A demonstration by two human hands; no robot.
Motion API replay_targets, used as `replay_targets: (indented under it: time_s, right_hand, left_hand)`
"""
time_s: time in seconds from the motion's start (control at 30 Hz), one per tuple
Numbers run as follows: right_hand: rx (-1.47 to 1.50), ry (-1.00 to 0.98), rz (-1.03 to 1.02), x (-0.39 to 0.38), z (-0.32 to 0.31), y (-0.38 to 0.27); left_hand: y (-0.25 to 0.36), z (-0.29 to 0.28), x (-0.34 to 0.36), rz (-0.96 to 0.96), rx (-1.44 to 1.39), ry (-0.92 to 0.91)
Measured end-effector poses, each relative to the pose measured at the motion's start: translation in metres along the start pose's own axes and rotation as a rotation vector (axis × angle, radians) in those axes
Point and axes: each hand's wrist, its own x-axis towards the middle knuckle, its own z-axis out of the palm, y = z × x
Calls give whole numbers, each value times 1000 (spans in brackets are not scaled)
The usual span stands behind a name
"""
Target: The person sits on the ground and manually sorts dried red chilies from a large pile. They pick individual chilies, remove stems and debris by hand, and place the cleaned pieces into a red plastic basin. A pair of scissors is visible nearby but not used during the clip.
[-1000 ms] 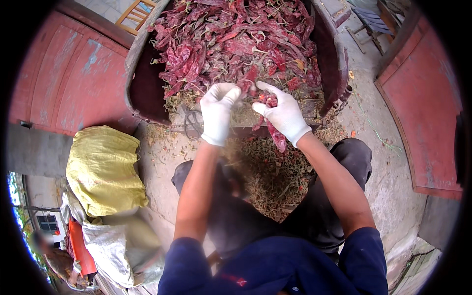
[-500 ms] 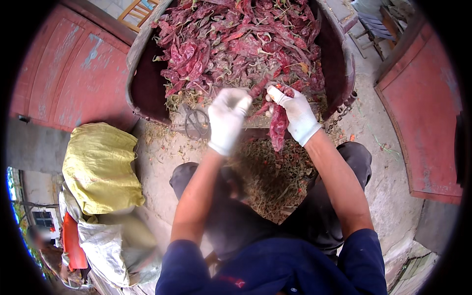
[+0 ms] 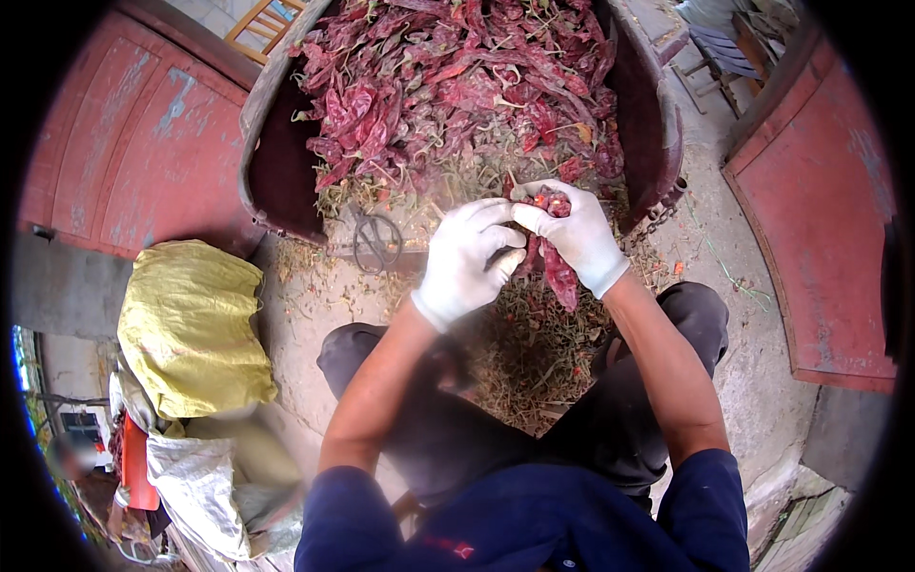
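Observation:
My right hand (image 3: 577, 240), in a white glove, is closed round a small bunch of dried red chili peppers (image 3: 560, 276). Some of them hang below the palm, and broken ends with orange bits show above the thumb. Against it, my left hand (image 3: 467, 259), also gloved in white, has curled fingers whose tips meet the bunch and the right thumb. Whatever those fingertips pinch is hidden. Just beyond both hands lies a large heap of wrinkled dried chili peppers (image 3: 448, 91) with pale stems, inside a dark-walled cart (image 3: 653, 124).
Black-handled scissors (image 3: 378, 240) lie on the cart's near edge, left of my hands. Stems and scraps (image 3: 534, 357) cover the ground between my knees. A yellow woven sack (image 3: 195, 329) and a white sack (image 3: 195, 486) stand at left. Red doors (image 3: 143, 124) flank the cart.
My left hand has come back from pulling at a chili pepper, turned, and now meets the right hand. The right hand has dropped slightly toward me, still gripping the bunch.

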Motion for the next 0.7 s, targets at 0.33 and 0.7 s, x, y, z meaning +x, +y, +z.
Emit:
replay_targets:
  time_s: [0.33, 0.7]
  right_hand:
    - [-349, -52, -95, -18, 9, 1]
    - [231, -341, 176, -19, 4, -3]
  left_hand:
    - [14, -7, -4, -674, -492, 76]
    - [-4, -1, -19, -916, -1170, 46]
